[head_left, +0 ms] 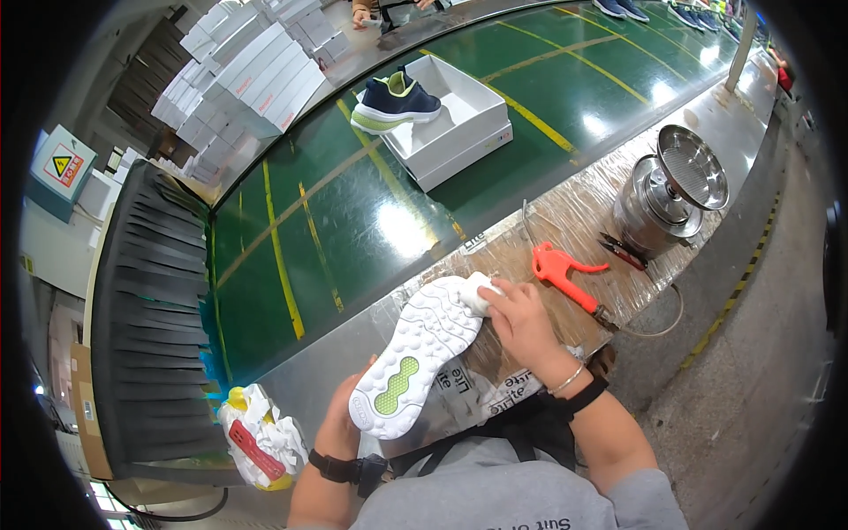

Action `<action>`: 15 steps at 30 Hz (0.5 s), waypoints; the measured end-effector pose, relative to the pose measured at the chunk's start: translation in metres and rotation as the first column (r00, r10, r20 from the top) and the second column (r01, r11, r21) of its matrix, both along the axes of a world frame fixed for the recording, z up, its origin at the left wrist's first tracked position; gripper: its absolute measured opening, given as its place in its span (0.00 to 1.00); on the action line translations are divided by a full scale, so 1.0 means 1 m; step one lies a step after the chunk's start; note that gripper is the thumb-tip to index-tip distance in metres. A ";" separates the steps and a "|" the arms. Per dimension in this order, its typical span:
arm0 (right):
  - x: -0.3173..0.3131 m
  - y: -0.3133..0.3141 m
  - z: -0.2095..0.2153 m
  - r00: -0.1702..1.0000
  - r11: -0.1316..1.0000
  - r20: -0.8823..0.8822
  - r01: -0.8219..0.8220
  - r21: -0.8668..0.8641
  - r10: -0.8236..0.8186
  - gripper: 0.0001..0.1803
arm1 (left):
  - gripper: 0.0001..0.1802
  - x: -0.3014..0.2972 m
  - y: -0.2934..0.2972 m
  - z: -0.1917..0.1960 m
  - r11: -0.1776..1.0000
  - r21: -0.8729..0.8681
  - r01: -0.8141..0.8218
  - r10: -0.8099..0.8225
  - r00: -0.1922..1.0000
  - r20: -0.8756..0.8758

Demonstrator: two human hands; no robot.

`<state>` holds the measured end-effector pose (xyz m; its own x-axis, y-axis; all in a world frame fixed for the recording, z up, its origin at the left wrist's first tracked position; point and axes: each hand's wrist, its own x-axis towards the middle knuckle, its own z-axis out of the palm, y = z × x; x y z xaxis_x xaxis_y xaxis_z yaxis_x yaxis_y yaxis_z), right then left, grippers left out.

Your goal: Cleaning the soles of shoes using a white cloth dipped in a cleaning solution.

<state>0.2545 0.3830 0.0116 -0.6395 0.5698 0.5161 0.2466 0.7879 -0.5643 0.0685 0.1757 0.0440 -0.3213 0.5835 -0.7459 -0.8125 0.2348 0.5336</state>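
Observation:
A sports shoe (422,329) is turned with its white, studded sole up, a lime-green patch at the heel end. My left hand (343,408) is closed around its heel side, the fingers mostly hidden beneath it. With my right hand (523,325) I pinch a crumpled white cloth (478,294) and press it against the toe end of the sole. The shoe's upper is out of sight underneath. To the right of my right hand lies an orange-red air blow gun (565,276) with a hose.
On the green conveyor (353,238), a navy shoe (396,102) rests on an open white box (459,146). A metal canister (649,208) and red-handled tool (624,251) stand right. White scraps fill a yellow container (281,481). A black strip curtain (159,327) hangs left; another person's hands (362,18) are beyond.

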 end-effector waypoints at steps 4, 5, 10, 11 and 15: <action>0.006 -0.052 0.034 0.982 0.980 -0.020 -0.186 0.068 0.187 0.20 | 0.24 -0.006 -0.003 -0.010 0.999 -0.038 -0.006 0.006 1.000 -0.008; 0.009 -0.061 0.039 0.955 0.952 -0.028 -0.293 0.087 0.297 0.20 | 0.24 -0.005 -0.002 -0.008 0.999 -0.039 0.003 -0.004 1.000 -0.019; -0.016 0.005 0.004 0.998 0.998 -0.007 -0.055 0.015 0.055 0.20 | 0.23 -0.001 0.002 -0.001 0.999 -0.043 0.017 -0.018 0.999 -0.029; -0.020 0.016 -0.001 1.000 0.997 0.016 0.021 -0.078 -0.020 0.19 | 0.23 0.005 0.009 0.009 0.997 -0.079 0.008 -0.013 0.998 -0.063; -0.032 -0.001 0.015 0.995 0.995 0.023 -0.095 0.008 0.094 0.21 | 0.21 0.002 -0.001 -0.005 0.995 -0.095 -0.025 0.018 0.997 -0.076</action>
